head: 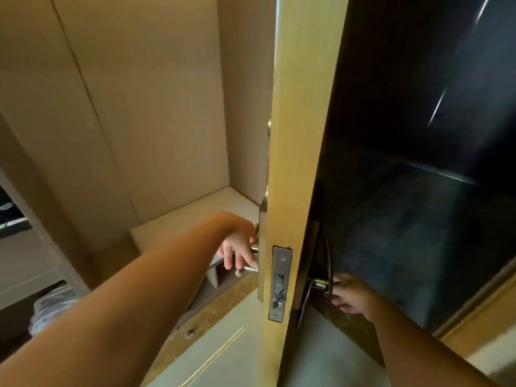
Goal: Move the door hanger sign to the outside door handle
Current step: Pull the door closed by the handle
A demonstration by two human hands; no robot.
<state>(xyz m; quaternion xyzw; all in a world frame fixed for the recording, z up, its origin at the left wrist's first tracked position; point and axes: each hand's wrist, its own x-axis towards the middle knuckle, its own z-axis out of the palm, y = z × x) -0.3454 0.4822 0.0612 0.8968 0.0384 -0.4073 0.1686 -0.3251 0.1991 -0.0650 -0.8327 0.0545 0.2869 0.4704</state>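
The wooden door (301, 135) stands ajar and I see its edge head-on, with the metal latch plate (280, 286). On the lit room side, my left hand (237, 247) lies over the silver inside lever handle (247, 270), fingers draped on it. On the dark side, my right hand (349, 297) pinches the door hanger sign (329, 261), seen edge-on as a thin dark strip. The sign sits around the outside door handle (319, 284), next to the door face. Its printed side is hidden.
Beige wardrobe panels (125, 107) and a low ledge (195, 219) fill the room side on the left. A white bag or cloth (53, 305) lies low at the left. Right of the door is a dark corridor floor (405, 233). A pale threshold (223, 344) runs below.
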